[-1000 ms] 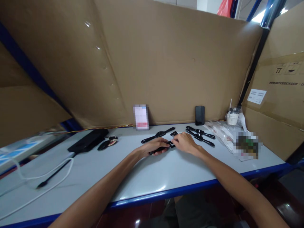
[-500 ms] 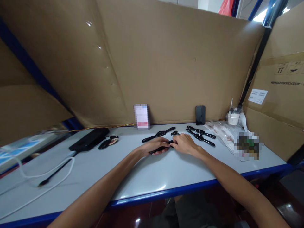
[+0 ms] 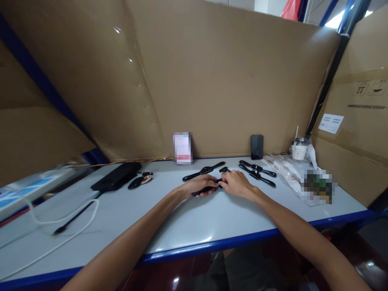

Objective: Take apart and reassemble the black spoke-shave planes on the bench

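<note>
My left hand (image 3: 200, 185) is wrapped round one handle of a black spokeshave (image 3: 201, 191), held low over the table. My right hand (image 3: 235, 182) is closed on the tool's middle and far end, its fingertips close to those of my left hand. Fingers hide most of the tool's body. Just beyond my right hand lies a small dark part (image 3: 223, 169). Behind my left hand another long black spokeshave (image 3: 204, 171) rests slantwise. To the right of my hands lie two more black spokeshaves (image 3: 257, 175), almost touching one another.
At the back a blurred upright card or screen (image 3: 182, 148) and a black phone (image 3: 257, 147) lean on cardboard. Plastic bags (image 3: 285, 173) and a cup (image 3: 298, 150) stand right. Leftward lie a black case (image 3: 117, 176), keys (image 3: 139, 180) and a white cable (image 3: 91, 216).
Both hands keep their hold on the spokeshave with hardly any movement. The whole view has shifted slightly, so things appear a little further right.
</note>
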Tool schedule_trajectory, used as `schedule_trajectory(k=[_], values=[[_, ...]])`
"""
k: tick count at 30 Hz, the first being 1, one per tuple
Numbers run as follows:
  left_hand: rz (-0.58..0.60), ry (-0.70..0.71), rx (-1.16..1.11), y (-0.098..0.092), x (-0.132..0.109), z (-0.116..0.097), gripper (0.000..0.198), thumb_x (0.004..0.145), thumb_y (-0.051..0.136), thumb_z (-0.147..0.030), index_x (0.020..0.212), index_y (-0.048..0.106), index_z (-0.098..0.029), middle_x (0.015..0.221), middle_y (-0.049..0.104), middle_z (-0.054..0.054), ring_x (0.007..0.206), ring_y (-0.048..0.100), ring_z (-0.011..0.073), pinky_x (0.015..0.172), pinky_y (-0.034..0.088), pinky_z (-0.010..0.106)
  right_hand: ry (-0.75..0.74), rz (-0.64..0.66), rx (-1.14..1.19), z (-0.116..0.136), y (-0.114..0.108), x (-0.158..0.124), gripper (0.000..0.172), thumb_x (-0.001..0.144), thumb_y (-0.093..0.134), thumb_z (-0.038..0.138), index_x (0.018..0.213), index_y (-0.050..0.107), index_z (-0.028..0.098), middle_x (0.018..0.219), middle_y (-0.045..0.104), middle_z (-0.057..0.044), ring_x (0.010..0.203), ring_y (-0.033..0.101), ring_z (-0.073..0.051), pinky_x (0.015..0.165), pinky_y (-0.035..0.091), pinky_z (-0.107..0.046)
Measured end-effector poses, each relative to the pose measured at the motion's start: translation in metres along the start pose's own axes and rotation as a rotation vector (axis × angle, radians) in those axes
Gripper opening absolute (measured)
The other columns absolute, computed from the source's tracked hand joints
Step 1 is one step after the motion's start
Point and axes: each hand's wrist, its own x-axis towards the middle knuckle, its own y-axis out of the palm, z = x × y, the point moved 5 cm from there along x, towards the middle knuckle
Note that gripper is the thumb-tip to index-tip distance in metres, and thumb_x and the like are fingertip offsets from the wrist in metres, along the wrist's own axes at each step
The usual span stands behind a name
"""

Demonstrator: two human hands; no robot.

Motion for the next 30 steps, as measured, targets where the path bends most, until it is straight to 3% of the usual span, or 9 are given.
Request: schedule_trajectory(k=[20,30], values=[[-0.003,0.003,0.011,0.001,-0.0008,-0.0014,0.023,0.085,0.066,-0.04,0.089,0.06,-0.018,0.061,0.054,-0.006,0.037,0.036,0.0052,0.034,0.018,0.021,-0.003,0.002,-0.007,-0.0003,0.002,0.0012,0.029,0.102,0.051,0.035,0.104,0.076,0.02,0.101,0.079,-0.011,0.096,0.072,-0.026,0.077,0.045,-0.03],[-0.015,0.015,0.007,0.0059,-0.0024,-0.0048,0.023,0.083,0.067,-0.04,0.082,0.057,-0.019,0.061,0.054,-0.006,0.038,0.035,0.0052,0.033,0.021,0.019,0.033,0.006,-0.027,0.0057,0.0072,0.0004,0.033,0.104,0.046,0.029,0.116,0.073,0.016,0.112,0.076,-0.017,0.106,0.072,-0.03,0.086,0.049,-0.035]])
